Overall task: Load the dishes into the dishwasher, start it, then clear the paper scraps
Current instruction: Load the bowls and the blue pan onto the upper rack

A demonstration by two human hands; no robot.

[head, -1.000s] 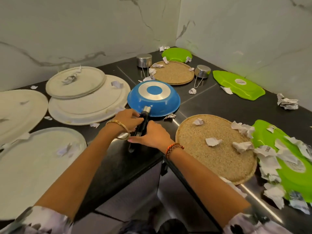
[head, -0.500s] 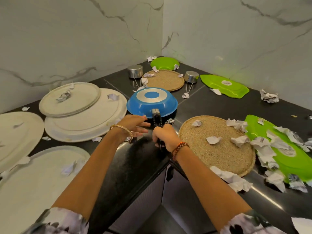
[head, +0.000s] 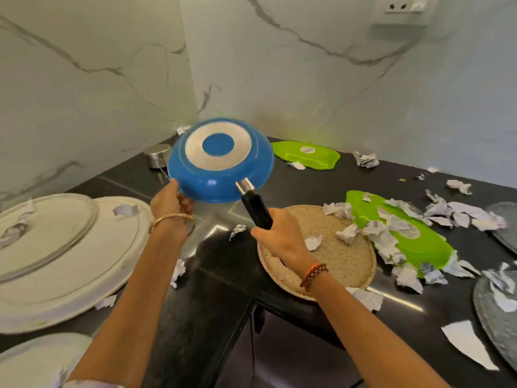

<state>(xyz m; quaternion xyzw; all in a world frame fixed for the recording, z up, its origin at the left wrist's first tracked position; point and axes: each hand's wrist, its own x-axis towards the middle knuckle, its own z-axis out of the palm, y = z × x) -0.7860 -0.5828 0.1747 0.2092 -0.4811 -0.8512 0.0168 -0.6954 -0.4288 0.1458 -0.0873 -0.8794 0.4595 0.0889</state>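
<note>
We look down from head height at a black counter [head: 212,278] set in a corner of white marbled wall. A blue frying pan [head: 221,161] is held up off the counter, tilted so its underside faces us, showing a silver ring around a blue centre.

The right hand [head: 277,236] has a closed grip, fingers wrapped round the pan's black handle [head: 256,210], which runs down from the pan toward us. The left hand [head: 170,203] meets the pan's lower left rim, thumb up against the edge; its fingers lie behind the rim, so we cannot tell whether that grip is curled or flat.

Just below and right of the pan, a round woven mat [head: 338,253] lies on the counter under the right wrist, with crumpled paper scraps [head: 348,233] on it. Further right of the pan, a bright green plate [head: 419,242] lies upside down, partly covered with more scraps. Behind the pan to its right, a second green plate [head: 306,155] lies near the wall. At the pan's left edge a small steel cup [head: 156,158] peeks out. Left of the pan, large cream plates [head: 70,256] overlap one another. Scraps are scattered across the counter on the pan's right side.
</note>
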